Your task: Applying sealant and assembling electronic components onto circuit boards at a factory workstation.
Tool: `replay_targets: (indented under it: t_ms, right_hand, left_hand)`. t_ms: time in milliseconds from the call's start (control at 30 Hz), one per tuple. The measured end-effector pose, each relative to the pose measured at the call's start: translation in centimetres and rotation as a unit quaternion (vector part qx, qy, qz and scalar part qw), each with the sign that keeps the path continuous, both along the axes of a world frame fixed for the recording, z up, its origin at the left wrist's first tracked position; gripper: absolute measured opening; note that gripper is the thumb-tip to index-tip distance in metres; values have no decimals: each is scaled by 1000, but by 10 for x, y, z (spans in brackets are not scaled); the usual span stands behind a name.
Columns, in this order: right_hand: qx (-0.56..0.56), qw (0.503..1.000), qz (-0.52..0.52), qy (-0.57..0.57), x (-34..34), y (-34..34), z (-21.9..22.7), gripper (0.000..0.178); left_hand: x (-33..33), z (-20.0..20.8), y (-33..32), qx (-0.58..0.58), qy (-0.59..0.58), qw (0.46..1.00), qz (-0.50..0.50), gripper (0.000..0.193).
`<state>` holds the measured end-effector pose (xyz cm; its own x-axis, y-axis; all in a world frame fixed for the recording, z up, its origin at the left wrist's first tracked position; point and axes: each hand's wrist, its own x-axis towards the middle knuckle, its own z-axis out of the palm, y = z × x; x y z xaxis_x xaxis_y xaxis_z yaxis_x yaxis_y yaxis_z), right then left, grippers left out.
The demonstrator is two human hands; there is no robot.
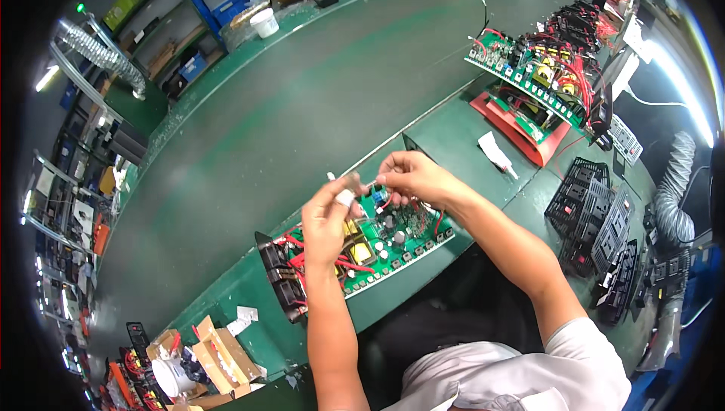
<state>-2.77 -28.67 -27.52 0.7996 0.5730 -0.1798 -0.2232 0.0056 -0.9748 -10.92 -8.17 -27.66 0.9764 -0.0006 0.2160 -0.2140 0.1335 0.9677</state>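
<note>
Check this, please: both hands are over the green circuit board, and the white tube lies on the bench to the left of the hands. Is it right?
The side is wrong: the left hand and right hand are over the green circuit board, but the white tube lies on the bench to their right, not left, as the head view shows.

In the middle of the frame, a green circuit board (pixel 412 244) is streaked with red wires (pixel 352 264); at right, black covers (pixel 580 184) are patterned with slots.
</note>
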Motion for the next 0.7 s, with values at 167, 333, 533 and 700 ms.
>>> replay_targets:
  t_ms: [167,333,533,700]
  right_hand:
    - [46,999,-20,-8,5,-6,-23,15]
    - [75,997,-24,7,-1,-11,-16,22]
    - [94,995,32,-13,-18,5,-22,28]
    - [-185,884,-20,-429,-15,-8,-11,21]
  left_hand:
    - [2,-15,-1,99,131,984,-73,35]
    - [4,-20,-11,97,98,989,-51,26]
    - [-10,-33,-4,97,102,990,15,22]
    - [18,-41,-5,180,-41,983,-16,28]
